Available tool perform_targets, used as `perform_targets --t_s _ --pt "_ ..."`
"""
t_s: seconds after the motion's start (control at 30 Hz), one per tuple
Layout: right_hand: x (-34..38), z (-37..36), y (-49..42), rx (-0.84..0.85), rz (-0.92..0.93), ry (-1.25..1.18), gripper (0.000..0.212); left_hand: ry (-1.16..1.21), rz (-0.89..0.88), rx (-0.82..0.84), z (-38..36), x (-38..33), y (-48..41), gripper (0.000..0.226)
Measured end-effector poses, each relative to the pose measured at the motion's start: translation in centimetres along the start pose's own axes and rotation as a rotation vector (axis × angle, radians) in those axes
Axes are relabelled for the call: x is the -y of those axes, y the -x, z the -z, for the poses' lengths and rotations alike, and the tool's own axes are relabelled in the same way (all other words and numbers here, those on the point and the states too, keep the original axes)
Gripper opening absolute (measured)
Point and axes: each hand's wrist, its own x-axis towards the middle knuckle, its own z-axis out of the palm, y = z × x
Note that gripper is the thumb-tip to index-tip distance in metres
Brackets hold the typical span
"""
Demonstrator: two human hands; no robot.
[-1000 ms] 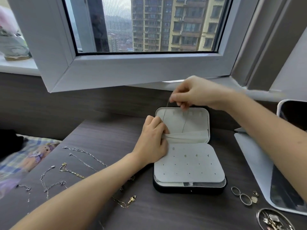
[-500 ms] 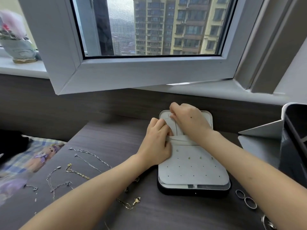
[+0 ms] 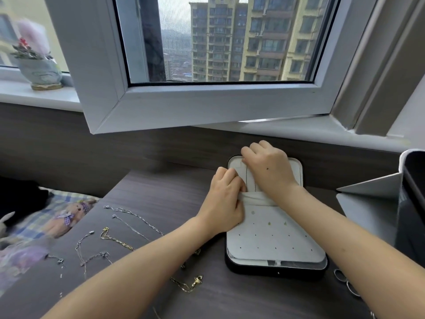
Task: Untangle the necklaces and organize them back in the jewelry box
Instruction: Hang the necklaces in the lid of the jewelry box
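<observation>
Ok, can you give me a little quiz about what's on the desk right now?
1. True or false: the jewelry box is closed.
2. Where do the loose necklaces lie? A) left of the box B) on the windowsill C) in a cup
3. Which hand holds the box's cloth pocket?
Key: 1 false, it lies open. 2 A. 3 the left hand.
</observation>
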Motion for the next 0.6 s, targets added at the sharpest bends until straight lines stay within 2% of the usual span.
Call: perform_targets --t_s 0.1,0.23,0.3,0.4,0.5,0.6 --pt "-0.4 0.0 -0.1 -0.035 -0.085 0.004 0.036 0.003 0.005 0.002 0.0 0.0 0.0 0.022" --pt "-1.0 0.0 -0.4 -0.065 -0.277 -0.255 0.027 0.000 0.007 0.000 -0.1 0.2 0.0 0.024" --pt "-1.5 0.4 -1.0 0.034 -0.398 -0.356 0.024 -0.004 0.007 0.001 -0.2 0.2 0.0 0.023" --pt "-2.6 0.7 -1.5 0.171 -0.510 -0.474 0.036 -0.003 0.006 -0.004 -0.1 0.2 0.1 0.023" --pt "-3.2 0.8 -1.2 0.283 -0.569 -0.586 0.049 0.003 -0.005 -0.011 -0.1 0.2 0.1 0.024" --pt "-3.4 0.8 -0.6 0.334 -0.568 -0.631 0.050 0.007 -0.004 -0.009 -0.1 0.2 0.1 0.024"
